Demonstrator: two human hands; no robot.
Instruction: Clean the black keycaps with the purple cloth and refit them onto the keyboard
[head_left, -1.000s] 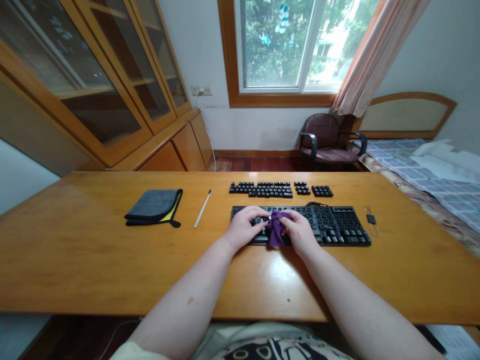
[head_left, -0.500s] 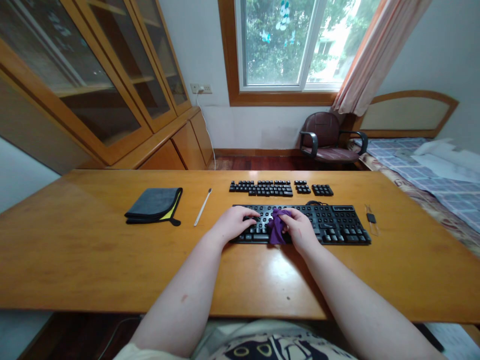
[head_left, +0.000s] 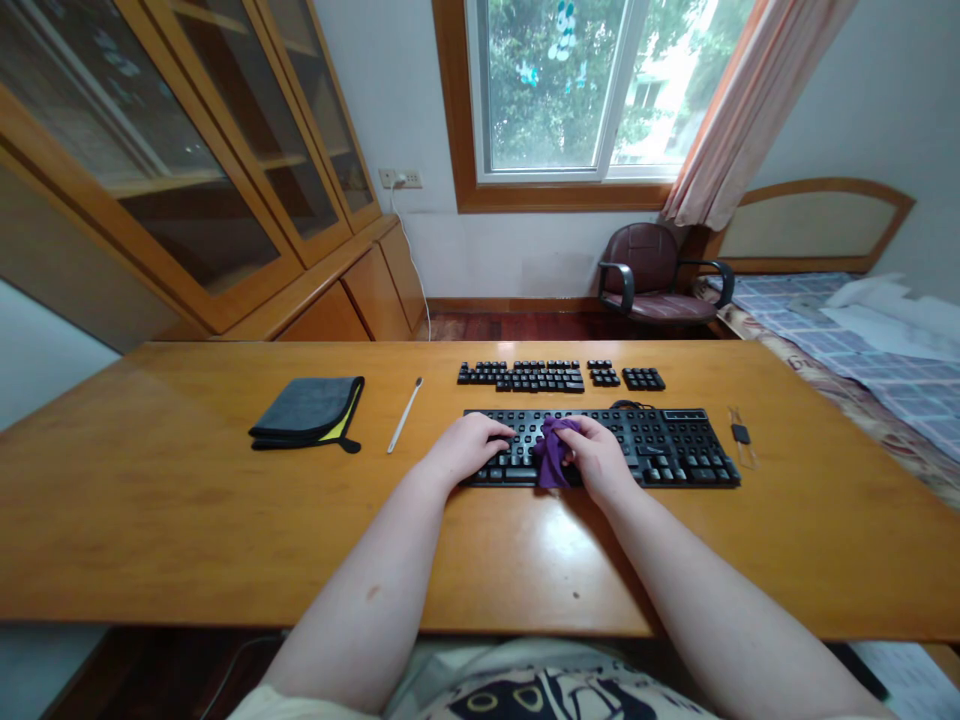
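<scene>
A black keyboard lies on the wooden desk, with many of its keycaps off over the upper and middle rows. My left hand rests on the keyboard's left end, its thumb and fingers apart. In a pinch between thumb and fingers, my right hand holds a crumpled purple cloth against the keyboard, right of my left hand. The cloth and both hands cover part of the keys. Removed keycaps stand in grouped rows behind the keyboard, with smaller groups of keycaps to their right.
On the desk, a folded grey towel and a thin white brush lie to the left. A wire keycap puller is right of the keyboard. Beyond the desk are a chair, a bed and a cabinet.
My hands and the purple cloth stay at nearly the same spot on the keyboard. The whole view has shifted very slightly.
</scene>
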